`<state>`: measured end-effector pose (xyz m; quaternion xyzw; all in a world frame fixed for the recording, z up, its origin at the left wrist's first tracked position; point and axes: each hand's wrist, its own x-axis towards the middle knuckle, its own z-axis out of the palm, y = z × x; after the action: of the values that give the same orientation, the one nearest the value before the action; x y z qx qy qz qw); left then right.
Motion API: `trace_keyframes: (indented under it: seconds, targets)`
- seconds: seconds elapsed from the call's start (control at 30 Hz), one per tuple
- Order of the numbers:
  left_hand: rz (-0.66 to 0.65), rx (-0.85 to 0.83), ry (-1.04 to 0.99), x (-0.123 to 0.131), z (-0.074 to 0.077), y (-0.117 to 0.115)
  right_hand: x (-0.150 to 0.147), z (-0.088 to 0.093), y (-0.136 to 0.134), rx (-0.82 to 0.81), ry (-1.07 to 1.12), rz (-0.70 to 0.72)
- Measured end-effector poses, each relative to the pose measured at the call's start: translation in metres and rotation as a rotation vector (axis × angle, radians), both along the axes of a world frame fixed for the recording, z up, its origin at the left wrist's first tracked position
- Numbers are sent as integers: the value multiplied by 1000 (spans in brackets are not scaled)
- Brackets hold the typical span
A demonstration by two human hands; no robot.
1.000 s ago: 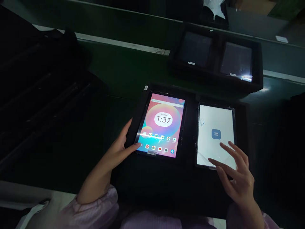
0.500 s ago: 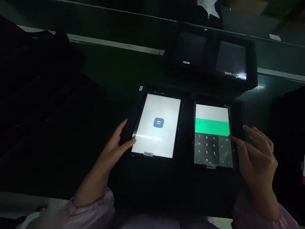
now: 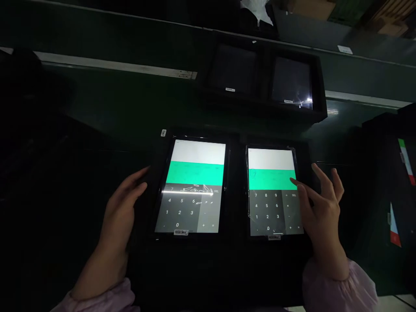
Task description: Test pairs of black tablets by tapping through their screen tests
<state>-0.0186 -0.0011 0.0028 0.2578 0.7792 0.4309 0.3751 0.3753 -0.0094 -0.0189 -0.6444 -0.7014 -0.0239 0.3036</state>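
Observation:
Two lit tablets lie side by side in a dark tray before me. The left tablet (image 3: 193, 173) and the right tablet (image 3: 271, 180) both display a calculator with a green band above its keypad. Clear film wrinkles at the right tablet's edges. My right hand (image 3: 325, 212) is over that tablet's right side, index fingertip at the green band, the other fingers spread. Whether the fingertip touches the glass I cannot tell. My left hand (image 3: 120, 212) is beside the tray's left side, thumb and fingers apart, holding nothing visible. Small barcode labels sit at both tablets' lower edges.
Behind stands another black tray (image 3: 320, 95) with two dark-screened tablets (image 3: 235, 67) in it. A pale strip (image 3: 117, 65) crosses the dark green table. Dark boxes with coloured labels (image 3: 406, 160) are at the right. A crumpled clear bag (image 3: 258, 11) lies at the far edge.
The left tablet's screen went from a white page with a blue icon to the calculator. My left hand has come off that tablet's edge. My right index finger moved onto the green band.

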Motion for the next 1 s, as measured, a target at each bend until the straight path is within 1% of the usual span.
trace_keyframes:
  seconds: [0.07,0.2,0.27,0.4,0.47,0.5,0.57,0.63,0.67,0.73,0.83,0.9,1.0]
  targets:
    - [24,-7,0,2,0,1,0,0,0,7,10,-29]
    - [82,-19,-11,4,0,4,-2,0,-1,-44,-3,62]
    - [99,-9,-11,4,-1,5,-1,-1,-1,-61,10,68]
    - [70,6,13,1,-3,6,0,0,-2,-46,64,-40]
    - [26,-5,48,0,-3,6,-5,3,-2,-26,42,-34]
    - [-4,-14,63,-1,-3,6,-9,6,-3,-11,28,3]
    - [-46,-24,72,-2,-4,6,-20,12,-4,6,19,132]
    - [-46,-17,62,-4,-7,7,-30,17,-6,-15,36,273]
    - [-30,-7,52,-5,-10,7,-34,18,-7,-29,46,321]
    - [14,20,35,-8,-15,7,-37,19,-8,-42,47,349]
    - [39,40,26,-10,-19,8,-35,16,-9,-36,14,327]
    - [44,38,17,-8,-18,9,-35,15,-9,-56,-10,336]
    - [67,24,26,-5,-15,10,-38,16,-9,-123,-40,401]
